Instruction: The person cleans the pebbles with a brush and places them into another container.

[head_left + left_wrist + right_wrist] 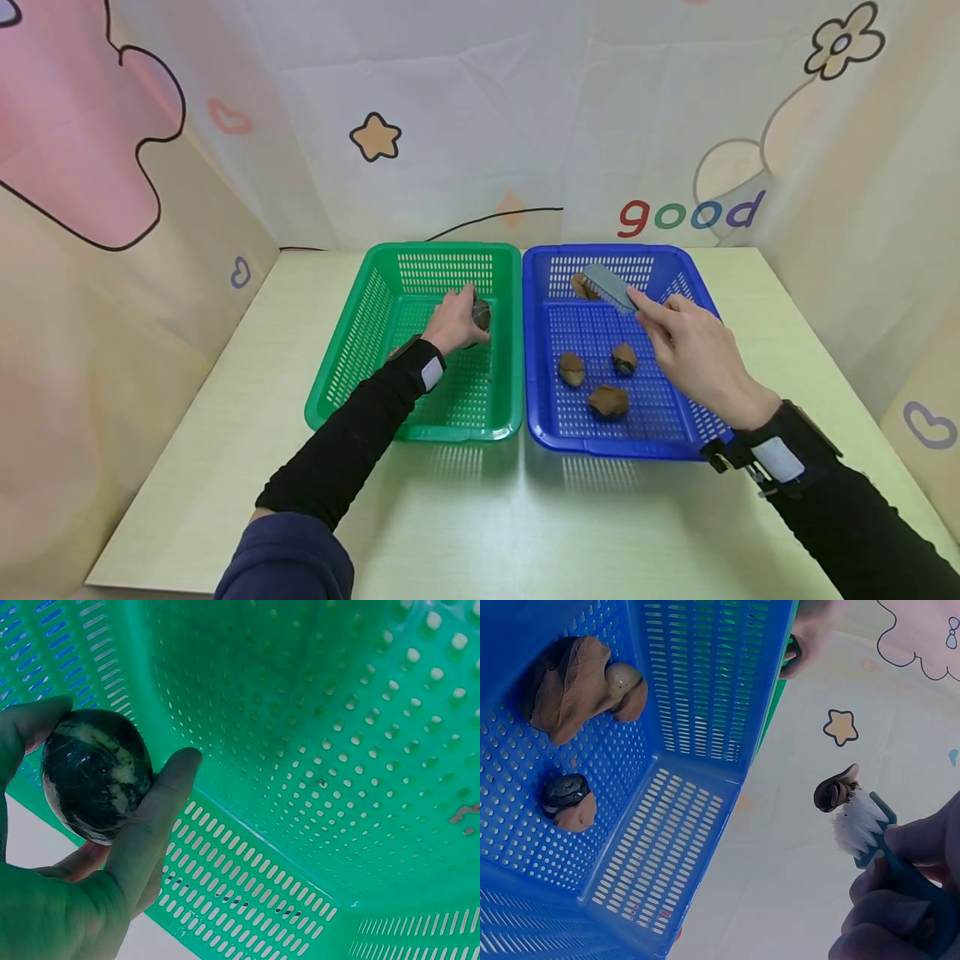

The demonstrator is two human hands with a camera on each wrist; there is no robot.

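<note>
My left hand grips a smooth dark stone with pale veins, between thumb and fingers, inside the green basket. My right hand holds a blue-grey brush by its handle above the blue basket. A curled brown lump touches the tips of its white bristles. On the blue basket's floor lie a stone half covered in brown, a dark stone with a brown patch and a crumpled brown lump.
Both baskets stand side by side on a pale table. A printed curtain hangs behind and at the sides. Small brown bits lie in the green basket.
</note>
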